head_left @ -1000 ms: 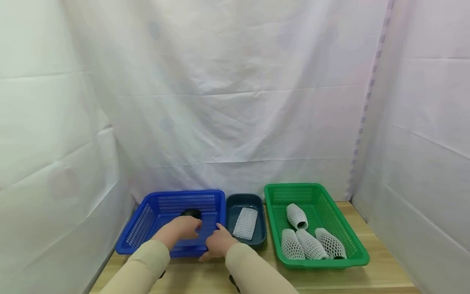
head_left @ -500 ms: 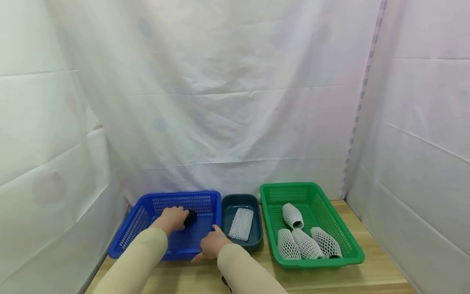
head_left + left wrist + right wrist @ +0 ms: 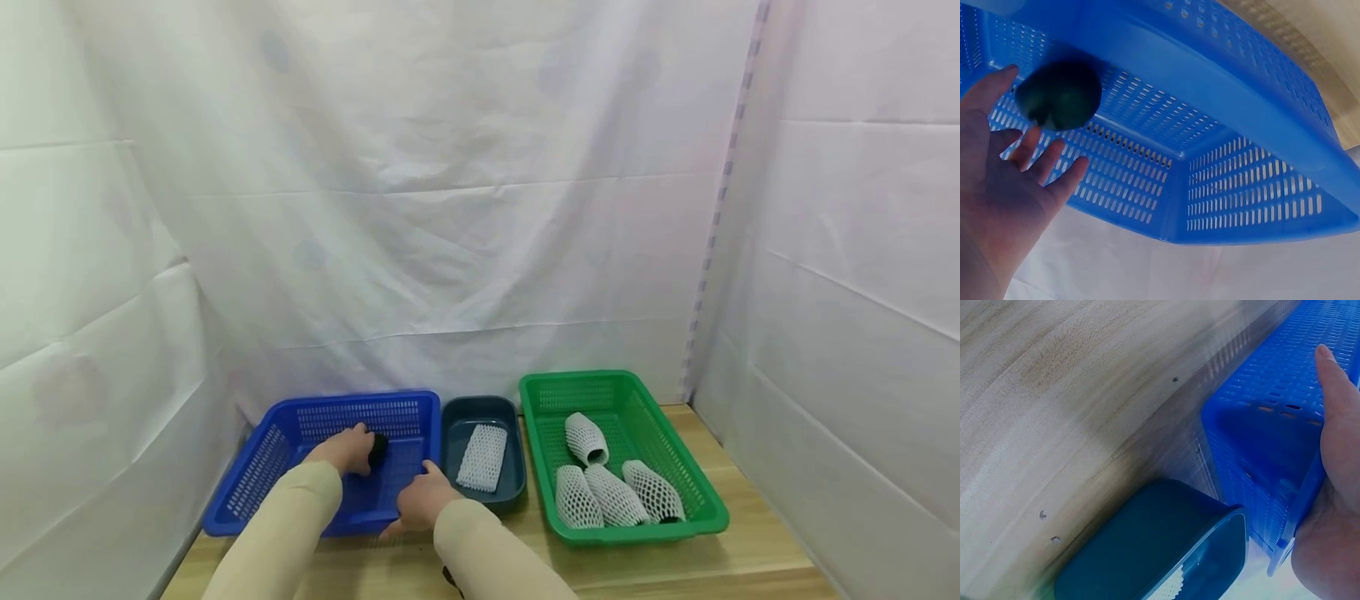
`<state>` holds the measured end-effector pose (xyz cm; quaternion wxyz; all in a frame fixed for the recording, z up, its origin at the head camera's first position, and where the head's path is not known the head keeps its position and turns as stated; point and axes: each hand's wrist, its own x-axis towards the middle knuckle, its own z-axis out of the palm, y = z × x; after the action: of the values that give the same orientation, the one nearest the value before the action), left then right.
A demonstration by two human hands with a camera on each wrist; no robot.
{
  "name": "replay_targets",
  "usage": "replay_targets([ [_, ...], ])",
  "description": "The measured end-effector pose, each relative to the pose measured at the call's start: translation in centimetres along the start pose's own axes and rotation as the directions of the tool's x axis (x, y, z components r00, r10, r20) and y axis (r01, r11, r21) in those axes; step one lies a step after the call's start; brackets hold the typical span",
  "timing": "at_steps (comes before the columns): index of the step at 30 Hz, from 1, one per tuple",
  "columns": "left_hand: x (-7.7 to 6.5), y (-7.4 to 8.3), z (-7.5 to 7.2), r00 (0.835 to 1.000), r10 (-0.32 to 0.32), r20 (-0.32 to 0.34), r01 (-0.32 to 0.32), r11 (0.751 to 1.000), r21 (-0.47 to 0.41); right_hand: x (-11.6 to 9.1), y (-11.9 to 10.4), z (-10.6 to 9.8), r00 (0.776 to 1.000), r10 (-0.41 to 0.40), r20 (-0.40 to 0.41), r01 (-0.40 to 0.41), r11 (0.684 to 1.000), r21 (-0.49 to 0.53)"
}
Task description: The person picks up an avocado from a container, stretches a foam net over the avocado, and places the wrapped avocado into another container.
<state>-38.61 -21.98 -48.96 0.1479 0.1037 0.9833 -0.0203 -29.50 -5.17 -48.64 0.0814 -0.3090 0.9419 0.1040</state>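
Observation:
A dark green, rounded fruit (image 3: 378, 451), like an avocado, lies in the blue plastic basket (image 3: 432, 417) at the left. My left hand (image 3: 347, 450) reaches inside the basket beside it. In the left wrist view that hand's fingers are spread and only slightly bent, with one fingertip at the edge of the fruit (image 3: 1063, 94). My right hand (image 3: 423, 502) holds the basket's front right corner. Its thumb (image 3: 1338, 387) lies against the outer wall in the right wrist view, and its other fingers are hidden behind the rim there.
A dark teal tub (image 3: 517, 467) with a flat white foam net sleeve (image 3: 483, 457) stands right of the blue basket. Farther right, a green basket (image 3: 581, 377) contains several net-wrapped items, one a netted bundle (image 3: 587, 437) lying toward the back. White cloth surrounds the wooden table (image 3: 750, 567).
My left hand has moved back and left from the front of the blue basket to the dark fruit. The right hand stays at the basket's corner, while the whole head view shifts left.

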Motion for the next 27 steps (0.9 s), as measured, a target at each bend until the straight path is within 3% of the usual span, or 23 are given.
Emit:
replay_targets([
  [7,0.1,-0.1,0.1,1.000,0.010,0.026,-0.009,0.998,-0.060,0.4,0.0,0.3,1.000,0.016,0.004,-0.016,1.000,-0.003],
  [14,-0.8,0.5,-0.4,0.998,0.062,0.028,-0.060,0.997,-0.057,0.8,0.0,0.9,1.000,0.021,0.023,-0.021,1.000,-0.011],
  [27,-1.1,0.7,-0.7,0.995,0.002,0.099,0.001,0.999,-0.037,0.5,-0.2,0.6,1.000,0.028,0.009,-0.028,0.999,-0.021],
])
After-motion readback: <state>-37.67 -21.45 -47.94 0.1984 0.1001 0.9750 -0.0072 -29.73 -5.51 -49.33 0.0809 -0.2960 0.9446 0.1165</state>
